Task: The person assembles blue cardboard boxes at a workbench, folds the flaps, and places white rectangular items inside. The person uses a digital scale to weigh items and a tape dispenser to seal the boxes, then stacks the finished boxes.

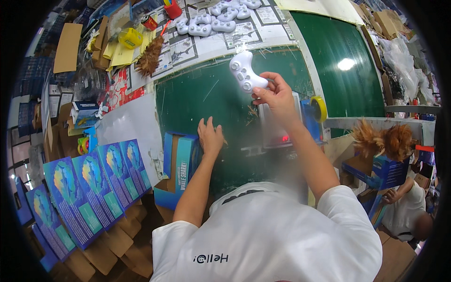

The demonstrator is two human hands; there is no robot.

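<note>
A white game controller (244, 71) is raised over the far part of the green work surface (188, 94). My right hand (278, 96) grips one of its handles between thumb and fingers. Fingers apart, my left hand (210, 137) is on or just over the green surface and holds nothing. Beside that hand stands an open blue box (181, 164) with its brown cardboard inside showing. Under my right forearm sits a scale (270, 129) with a lit red display, partly covered by the arm.
More controllers (199, 26) lie on the printed sheets at the back. A tape dispenser (319, 109) stands right of the scale. Feather dusters (151, 57) lie at left and right. Blue printed boxes (94, 178) line the near left. At right, another person's hand (390, 196) touches a blue box.
</note>
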